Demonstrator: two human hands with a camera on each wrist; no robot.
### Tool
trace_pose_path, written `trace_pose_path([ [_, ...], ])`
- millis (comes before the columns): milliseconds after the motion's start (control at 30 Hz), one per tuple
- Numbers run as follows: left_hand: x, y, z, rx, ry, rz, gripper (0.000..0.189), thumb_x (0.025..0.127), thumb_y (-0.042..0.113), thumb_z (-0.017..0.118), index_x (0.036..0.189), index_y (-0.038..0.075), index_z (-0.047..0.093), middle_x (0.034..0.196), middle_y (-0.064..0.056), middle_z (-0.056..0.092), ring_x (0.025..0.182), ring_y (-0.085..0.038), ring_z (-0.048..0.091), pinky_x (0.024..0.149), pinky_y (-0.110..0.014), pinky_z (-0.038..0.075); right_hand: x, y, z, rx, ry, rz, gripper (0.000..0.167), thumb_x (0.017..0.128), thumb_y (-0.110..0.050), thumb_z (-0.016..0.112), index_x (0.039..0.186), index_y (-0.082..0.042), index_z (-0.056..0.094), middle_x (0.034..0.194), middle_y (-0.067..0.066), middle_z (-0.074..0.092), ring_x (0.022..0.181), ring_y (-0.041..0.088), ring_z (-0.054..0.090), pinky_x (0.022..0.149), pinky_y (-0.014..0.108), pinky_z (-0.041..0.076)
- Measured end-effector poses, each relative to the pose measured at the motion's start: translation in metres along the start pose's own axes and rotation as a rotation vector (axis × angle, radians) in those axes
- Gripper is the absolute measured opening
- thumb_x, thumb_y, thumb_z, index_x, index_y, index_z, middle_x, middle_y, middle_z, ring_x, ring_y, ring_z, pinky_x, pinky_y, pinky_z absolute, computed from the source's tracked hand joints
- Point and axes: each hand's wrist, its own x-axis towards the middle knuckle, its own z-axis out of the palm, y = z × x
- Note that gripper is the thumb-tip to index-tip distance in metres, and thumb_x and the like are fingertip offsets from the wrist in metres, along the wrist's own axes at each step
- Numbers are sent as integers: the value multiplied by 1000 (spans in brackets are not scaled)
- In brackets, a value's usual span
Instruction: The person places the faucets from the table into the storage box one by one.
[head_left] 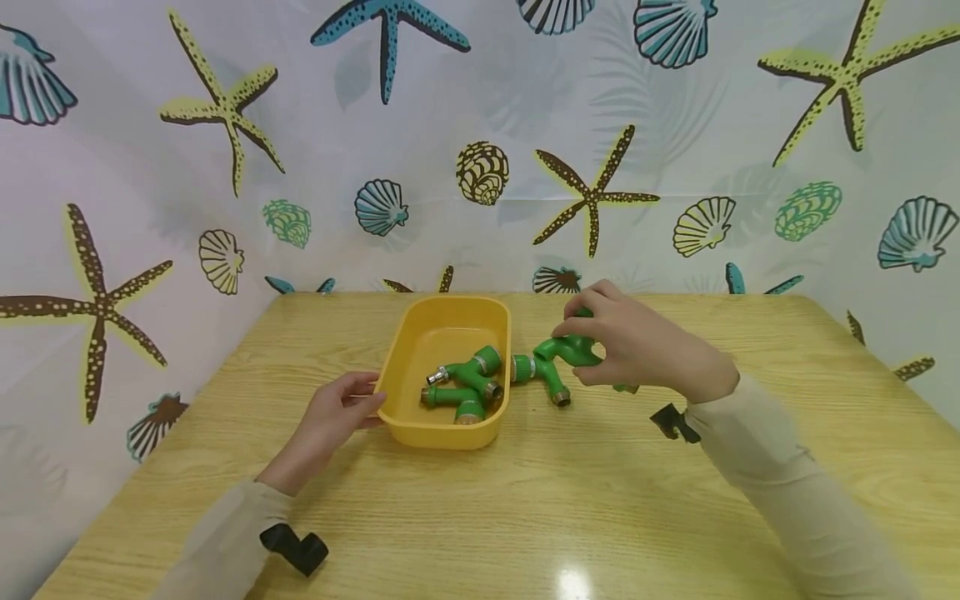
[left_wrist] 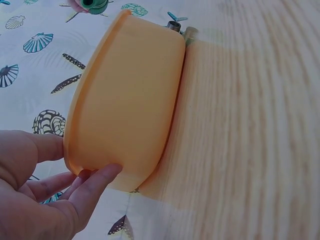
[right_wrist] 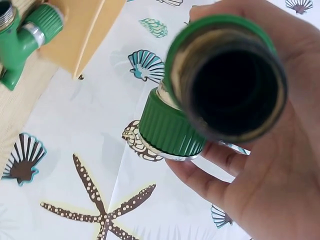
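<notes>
My right hand (head_left: 626, 342) holds a green tap (head_left: 576, 350) above the table, right of the yellow basin (head_left: 442, 437). In the right wrist view the dark open end of that tap (right_wrist: 172, 125) faces the camera, with a ribbed green collar behind it. At the basin's left side my left hand (head_left: 341, 412) grips the wall near the rim, thumb and fingertips on it. Two green taps (head_left: 468, 375) with metal threaded ends lie inside the basin. Another green tap (head_left: 553, 382) lies on the table against the basin's right wall.
Below my right hand a bit of green (head_left: 626, 387) shows, mostly hidden. The wooden table (head_left: 465, 517) ends at a patterned cloth (head_left: 465, 242) that hangs behind and on both sides. Dark straps (head_left: 296, 548) are on both sleeves.
</notes>
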Motion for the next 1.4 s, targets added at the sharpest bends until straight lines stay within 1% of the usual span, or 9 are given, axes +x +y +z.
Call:
trace_pose_path([
  [133,-1,-2,2,-9,1,-4,42,98,6,57,136,-10,45,122,-25,52,105,-36,59,81,-36,58,6,-2,7,10,18,-18,31,75,-13,79,105,-9,71,109,10,57,100,32,46,79,43,48],
  [267,0,-4,4,-15,6,-4,42,97,5,57,135,-10,46,120,-24,52,105,-35,59,82,-37,58,10,-2,13,23,9,-24,33,75,-16,82,106,-9,71,109,10,56,101,30,44,82,43,48],
  [467,0,-7,4,-21,-1,-12,42,98,7,58,135,-9,46,120,-24,52,105,-36,59,82,-36,58,15,-3,16,34,11,-43,33,75,-18,83,104,-10,72,108,9,56,100,29,43,80,40,48],
  [600,0,-6,0,-12,6,-12,42,98,8,57,136,-8,46,122,-24,51,106,-36,58,82,-35,58,17,-4,15,52,15,-39,32,75,-15,82,105,-9,71,108,10,56,102,31,44,82,43,48],
  [800,1,-3,-2,8,-6,-3,42,99,7,56,136,-9,45,122,-25,51,108,-37,57,81,-34,58,14,-2,11,54,19,13,33,76,-13,81,107,-7,71,111,11,56,104,32,43,84,45,48],
  [900,2,-3,-1,10,-8,-10,41,98,7,56,135,-8,45,121,-24,51,107,-37,57,81,-33,58,12,-1,11,54,12,34,33,77,-14,80,108,-7,71,112,12,56,105,32,43,85,46,47],
  [1067,1,-3,-3,10,-10,-19,42,99,8,56,136,-8,45,122,-23,51,108,-37,57,82,-34,58,13,-1,14,64,3,24,33,77,-13,79,109,-8,72,111,10,55,104,31,43,84,45,47],
  [1267,0,-3,-4,12,-5,-16,42,99,7,56,136,-8,45,122,-24,51,109,-37,57,82,-32,58,15,-1,16,78,0,18,33,78,-11,79,110,-8,72,110,9,54,105,32,43,85,45,46],
  [1400,1,-1,-2,17,-8,-8,43,99,7,56,136,-8,45,122,-25,51,108,-37,57,82,-34,58,16,0,20,80,-3,7,33,77,-10,78,110,-7,72,110,10,55,104,32,42,84,45,47],
])
